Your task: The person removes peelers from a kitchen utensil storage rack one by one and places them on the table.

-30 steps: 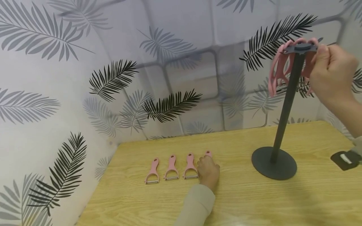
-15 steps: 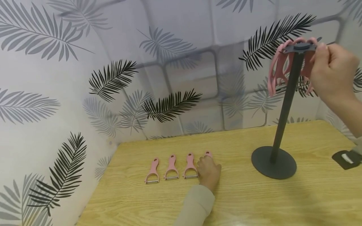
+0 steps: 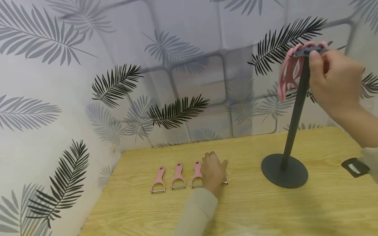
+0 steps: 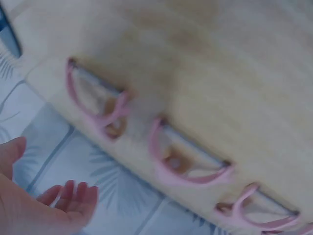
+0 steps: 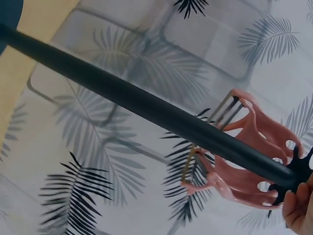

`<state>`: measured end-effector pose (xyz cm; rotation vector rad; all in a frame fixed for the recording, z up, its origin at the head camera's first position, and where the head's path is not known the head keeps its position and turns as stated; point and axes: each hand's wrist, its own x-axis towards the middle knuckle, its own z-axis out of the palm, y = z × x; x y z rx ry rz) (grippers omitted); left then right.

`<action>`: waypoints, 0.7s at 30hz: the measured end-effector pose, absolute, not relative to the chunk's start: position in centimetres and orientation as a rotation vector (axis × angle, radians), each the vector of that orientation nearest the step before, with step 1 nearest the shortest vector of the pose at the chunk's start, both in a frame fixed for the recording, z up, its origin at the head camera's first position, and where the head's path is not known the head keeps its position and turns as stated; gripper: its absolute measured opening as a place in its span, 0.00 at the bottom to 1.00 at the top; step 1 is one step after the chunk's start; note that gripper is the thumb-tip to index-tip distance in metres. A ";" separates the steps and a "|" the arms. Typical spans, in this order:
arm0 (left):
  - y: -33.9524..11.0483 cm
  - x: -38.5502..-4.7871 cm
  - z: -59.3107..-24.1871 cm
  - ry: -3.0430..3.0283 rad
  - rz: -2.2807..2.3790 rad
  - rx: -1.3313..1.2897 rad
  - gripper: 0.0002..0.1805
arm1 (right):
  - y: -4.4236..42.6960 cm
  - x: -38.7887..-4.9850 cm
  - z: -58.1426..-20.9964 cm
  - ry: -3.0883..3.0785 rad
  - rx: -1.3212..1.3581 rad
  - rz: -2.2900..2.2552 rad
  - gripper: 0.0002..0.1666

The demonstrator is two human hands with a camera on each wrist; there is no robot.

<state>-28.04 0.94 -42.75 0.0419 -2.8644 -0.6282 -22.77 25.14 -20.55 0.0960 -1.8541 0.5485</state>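
My left hand [image 3: 213, 170] is over the rightmost peeler on the table, its fingers loosely spread and holding nothing; only that peeler's blade end [image 3: 225, 181] shows beside the wrist. Left of it lie three pink Y-shaped peelers, one [image 3: 197, 173] beside the hand. In the left wrist view the hand [image 4: 54, 208] appears with relaxed fingers, apart from the peelers. My right hand [image 3: 336, 80] pinches the hooked top [image 3: 308, 51] of a dark stand, partly covering it. Several pink peelers [image 3: 283, 73] hang from its hooks. The right wrist view shows fingertips [image 5: 298, 205] at the hooks.
The stand's dark pole [image 3: 295, 114] rises from a round base [image 3: 284, 170] on the right of the wooden table [image 3: 251, 206]. Behind it is a wall [image 3: 189, 78] with a leaf pattern. A dark strap piece [image 3: 355, 167] is at the right sleeve.
My left hand has drawn up off the rightmost peeler, uncovering its blade end. My right hand has moved left across the stand's top, and the hooks seem to have turned with it.
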 end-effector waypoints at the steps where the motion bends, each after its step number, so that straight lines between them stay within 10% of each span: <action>1: 1.0 -28.1 -42.3 -2.839 -0.707 -0.001 0.30 | 25.0 -22.8 -20.5 -1.862 0.100 0.490 0.26; 21: 5.0 -28.5 -33.9 -2.392 -1.276 -0.511 0.25 | 23.9 -22.7 -19.7 -1.986 0.053 0.333 0.29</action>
